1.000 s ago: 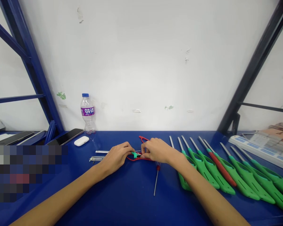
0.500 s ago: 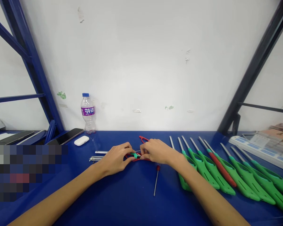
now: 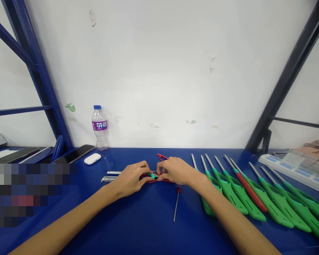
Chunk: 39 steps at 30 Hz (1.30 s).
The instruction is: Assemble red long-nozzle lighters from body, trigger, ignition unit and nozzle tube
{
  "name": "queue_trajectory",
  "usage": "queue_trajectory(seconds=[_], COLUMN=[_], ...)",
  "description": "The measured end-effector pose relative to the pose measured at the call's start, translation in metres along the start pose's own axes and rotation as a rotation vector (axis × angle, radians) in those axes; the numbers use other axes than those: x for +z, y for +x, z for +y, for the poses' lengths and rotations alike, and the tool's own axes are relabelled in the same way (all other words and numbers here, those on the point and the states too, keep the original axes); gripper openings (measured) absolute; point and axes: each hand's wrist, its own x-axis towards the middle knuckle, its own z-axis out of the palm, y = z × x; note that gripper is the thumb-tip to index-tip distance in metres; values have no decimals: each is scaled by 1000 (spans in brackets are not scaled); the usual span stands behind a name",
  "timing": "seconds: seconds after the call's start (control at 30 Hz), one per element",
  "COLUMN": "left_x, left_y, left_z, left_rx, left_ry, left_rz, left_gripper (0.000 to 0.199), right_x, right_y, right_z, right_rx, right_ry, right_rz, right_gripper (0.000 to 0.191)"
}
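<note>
Between my hands lies an opened red stick lighter, with a green trigger piece and small dark inner parts showing. My left hand is closed round its left part, thumb in front and fingers behind. Thumb and fingers of my right hand pinch at the inner parts on the right; what exactly they grip is hidden. Behind my right fingers a red looped handle end sticks out. Metal tubes extend left past my left hand. A screwdriver with a red handle lies below my right wrist.
Several green stick lighters lie in a row at right, one with a red part. A plastic bottle, a white earbud case and a phone stand or lie at back left. A power strip is at far right.
The fingers of my right hand have shifted slightly over the lighter's inner parts. My left hand keeps its hold, and the view has moved a little.
</note>
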Motion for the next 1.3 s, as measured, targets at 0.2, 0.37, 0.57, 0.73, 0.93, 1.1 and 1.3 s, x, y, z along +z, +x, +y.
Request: queue_trajectory(seconds=[0.2,0.37,0.57,0.73,0.93,1.1,1.3], left_x=[0,1,4,1,0,0,-1], left_y=[1,2,3,2,1,0,-1], left_z=[1,1,-1,1,2,2,3], left_rx=[-20,-38,-49,-35,-14,-37,-21], left_ry=[-3,-16,10,9,8,23,19], left_rz=[-1,2,13,-8,4,-14,-7], left_gripper=[17,15,15,17,18,17,19], right_x=[0,0,-2,-3,-2,-3,-5], right_y=[0,-1,-2,-2,0,-1,-3], right_z=[-1,-2,-4,-2,0,0,-2], right_rx=[-6,-17,-15,-13,19,-5,-26], right_ry=[-28,-24,-12,-3,39,48,47], right_rz=[-15,-17,-29,-26,-49,-5,-42], right_gripper=[20,18,12,10,11,10,20])
